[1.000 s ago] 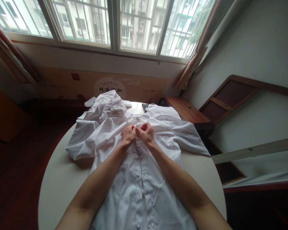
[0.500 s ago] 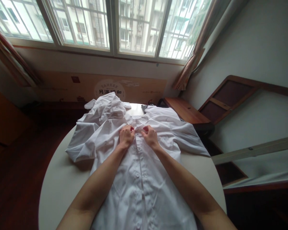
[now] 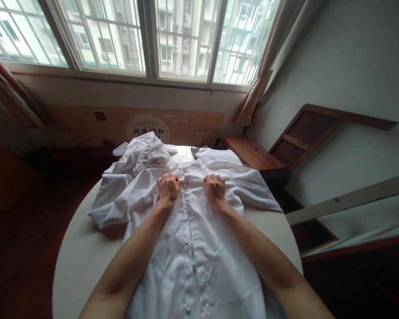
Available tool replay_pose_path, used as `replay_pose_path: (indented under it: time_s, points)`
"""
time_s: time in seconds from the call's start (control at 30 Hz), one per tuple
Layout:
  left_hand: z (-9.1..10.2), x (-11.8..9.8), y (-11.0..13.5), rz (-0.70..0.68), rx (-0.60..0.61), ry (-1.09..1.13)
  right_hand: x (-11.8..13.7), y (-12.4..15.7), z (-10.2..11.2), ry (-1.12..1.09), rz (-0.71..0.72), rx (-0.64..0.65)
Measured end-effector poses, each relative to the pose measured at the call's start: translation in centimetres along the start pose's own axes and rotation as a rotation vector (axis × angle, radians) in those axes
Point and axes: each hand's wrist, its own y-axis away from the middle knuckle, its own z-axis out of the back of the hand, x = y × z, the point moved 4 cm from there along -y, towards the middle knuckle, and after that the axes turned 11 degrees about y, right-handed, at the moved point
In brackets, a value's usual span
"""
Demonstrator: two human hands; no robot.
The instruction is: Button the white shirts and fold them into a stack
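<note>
A white button-up shirt (image 3: 173,252) lies spread over the round table, its collar away from me and its hem toward me. Its button front runs down the middle, and the sleeves spread left and right. Just below the collar, my left hand (image 3: 168,188) is closed on the cloth left of the button front. My right hand (image 3: 214,188) has its fingers curled onto the shirt to the right of the button front, with the cloth stretched between the two hands. The fingertips of both hands are partly hidden.
A crumpled heap of white cloth (image 3: 148,150) sits at the far left of the white round table (image 3: 76,252). Black-and-white striped cloth (image 3: 194,153) shows at the far edge. Beyond stand a brown wooden bench (image 3: 252,153) and a barred window (image 3: 182,40).
My hands, close together at the button front before, are now wider apart. The right hand has moved right and the left slightly left. The view has shifted a little.
</note>
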Motion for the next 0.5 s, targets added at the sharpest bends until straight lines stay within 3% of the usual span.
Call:
replay_pose_path:
  time_s: [0.13, 0.27, 0.5]
  points:
    - [1.3, -1.2, -0.7, -0.067, -0.096, -0.025, -0.2, -1.5, 1.1, -0.032, -0.079, -0.077]
    - [1.7, -2.0, -2.1, -0.149, -0.143, -0.091, -0.4, -3.4, 0.3, -0.060, -0.128, 0.008]
    - [-0.3, -1.8, -2.2, -0.299, 0.046, -0.232, 0.1, -2.9, -0.8, -0.099, 0.012, 0.200]
